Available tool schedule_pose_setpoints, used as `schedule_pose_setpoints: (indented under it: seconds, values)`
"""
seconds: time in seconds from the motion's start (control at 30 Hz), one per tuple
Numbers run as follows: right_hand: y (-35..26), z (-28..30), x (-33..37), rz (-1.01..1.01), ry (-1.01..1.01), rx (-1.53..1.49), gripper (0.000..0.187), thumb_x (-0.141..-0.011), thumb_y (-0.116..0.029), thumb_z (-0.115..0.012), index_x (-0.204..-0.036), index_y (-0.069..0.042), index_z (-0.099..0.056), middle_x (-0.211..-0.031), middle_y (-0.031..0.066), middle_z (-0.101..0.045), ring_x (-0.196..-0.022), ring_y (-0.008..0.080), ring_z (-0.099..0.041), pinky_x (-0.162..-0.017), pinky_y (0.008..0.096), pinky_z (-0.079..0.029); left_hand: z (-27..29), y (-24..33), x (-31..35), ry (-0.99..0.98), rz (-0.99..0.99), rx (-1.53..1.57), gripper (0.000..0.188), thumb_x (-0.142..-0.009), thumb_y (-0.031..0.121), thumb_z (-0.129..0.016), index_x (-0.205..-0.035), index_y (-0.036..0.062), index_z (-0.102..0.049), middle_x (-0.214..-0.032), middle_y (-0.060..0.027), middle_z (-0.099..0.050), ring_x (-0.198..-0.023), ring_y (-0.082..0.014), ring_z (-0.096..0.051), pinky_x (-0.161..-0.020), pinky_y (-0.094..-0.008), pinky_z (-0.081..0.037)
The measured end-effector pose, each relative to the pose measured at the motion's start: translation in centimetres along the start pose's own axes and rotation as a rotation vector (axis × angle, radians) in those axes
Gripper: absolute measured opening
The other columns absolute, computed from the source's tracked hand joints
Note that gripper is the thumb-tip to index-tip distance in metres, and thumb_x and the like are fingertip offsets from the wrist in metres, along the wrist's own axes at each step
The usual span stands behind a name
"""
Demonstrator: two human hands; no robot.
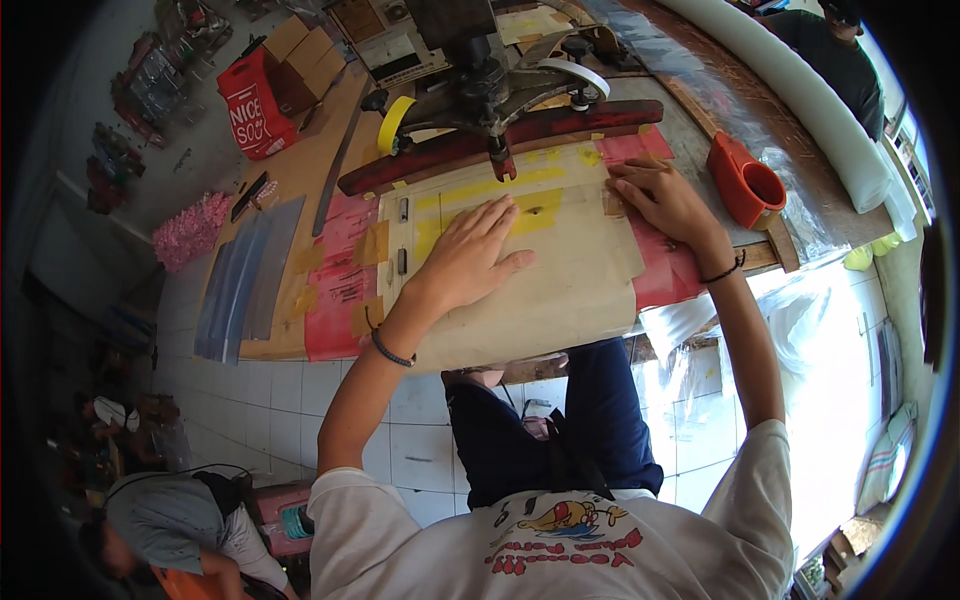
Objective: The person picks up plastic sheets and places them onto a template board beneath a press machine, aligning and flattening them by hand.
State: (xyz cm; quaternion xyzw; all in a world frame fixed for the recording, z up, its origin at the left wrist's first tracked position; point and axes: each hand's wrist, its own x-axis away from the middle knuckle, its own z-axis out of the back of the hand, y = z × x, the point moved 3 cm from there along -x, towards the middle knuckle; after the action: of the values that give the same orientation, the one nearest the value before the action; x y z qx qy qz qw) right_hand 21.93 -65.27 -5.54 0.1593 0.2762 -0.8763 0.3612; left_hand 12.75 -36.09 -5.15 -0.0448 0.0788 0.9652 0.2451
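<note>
My left hand (474, 250) lies flat, fingers stretched out, on a beige sheet (540, 300) with strips of yellow tape (540, 212). At the sheet's right edge, my right hand (662, 200) rests palm down with its fingers extended over the border, beside red material (664, 270). Neither hand grips anything visible. Just beyond my fingers, a dark red bar (430, 158) spans the work under a black machine head (485, 110). Two small dark metal pieces (403, 261) sit along the sheet's left side, next to a taped red strip (345, 270).
A yellow tape roll (394, 126) and a white one (575, 75) hang on the machine. To the right stand an orange tape dispenser (744, 180) and a large white foam roll (790, 90). Clear plastic strips (245, 270) lie left. Other people (165, 520) are lower left and upper right.
</note>
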Motion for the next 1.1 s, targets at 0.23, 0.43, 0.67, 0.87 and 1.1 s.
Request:
schedule_pose_setpoints:
  seconds: [0.23, 0.43, 0.67, 0.87, 1.1]
  values:
    - [-0.1, 1.3, -0.4, -0.114, 0.212, 0.244, 0.032, -0.097, -0.027, -0.059, -0.084, -0.002, -0.074, -0.095, 0.0147, -0.075, -0.098, 0.0352, -0.066, -0.091, 0.0467, -0.051, 0.9, -3.2, 3.7, 0.014, 0.241, -0.019, 0.082, -0.103, 0.055, -0.047, -0.151, -0.0104, -0.037, -0.160, -0.0234, -0.035, -0.149, -0.0350, -0.033, -0.123, -0.0407, -0.028]
    - [-0.2, 1.2, 0.4, -0.114, 0.197, 0.239, 0.032, -0.098, -0.028, -0.058, -0.091, -0.003, -0.077, -0.102, 0.0147, -0.075, -0.103, 0.0346, -0.066, -0.093, 0.0477, -0.051, 0.4, -3.1, 5.0, 0.014, 0.298, -0.045, 0.084, -0.103, 0.055, -0.046, -0.151, -0.0128, -0.033, -0.160, -0.0283, -0.032, -0.151, -0.0375, -0.029, -0.125, -0.0401, -0.025]
    - [-3.6, -1.5, -0.1, 0.020, -0.067, 0.250, 0.053, -0.103, -0.040, -0.050, -0.141, -0.004, -0.058, -0.146, 0.0168, -0.057, -0.138, 0.0344, -0.049, -0.117, 0.0477, -0.034, -0.3, -2.9, 5.2, 0.094, 0.283, -0.060, 0.079, -0.105, 0.051, -0.044, -0.150, -0.0137, -0.034, -0.159, -0.0316, -0.031, -0.151, -0.0397, -0.029, -0.125, -0.0446, -0.022]
    - [-3.9, -0.4, 2.9, -0.225, -0.082, 0.394, 0.059, -0.106, -0.047, -0.042, -0.145, -0.005, -0.054, -0.154, 0.0144, -0.049, -0.146, 0.0346, -0.039, -0.123, 0.0488, -0.025, -0.7, -3.4, 5.5, 0.153, 0.276, -0.041, 0.077, -0.105, 0.048, -0.044, -0.149, -0.0135, -0.036, -0.158, -0.0309, -0.033, -0.150, -0.0397, -0.031, -0.126, -0.0453, -0.021]
    - [-5.3, -0.1, 4.1, -0.200, -0.040, 0.449, 0.061, -0.105, -0.046, -0.047, -0.151, -0.006, -0.046, -0.156, 0.0194, -0.044, -0.149, 0.0349, -0.034, -0.125, 0.0528, -0.019, 0.0, -1.9, 7.4, 0.225, 0.218, -0.112, 0.081, -0.103, 0.053, -0.047, -0.150, -0.0124, -0.036, -0.159, -0.0290, -0.033, -0.151, -0.0372, -0.030, -0.126, -0.0446, -0.020]
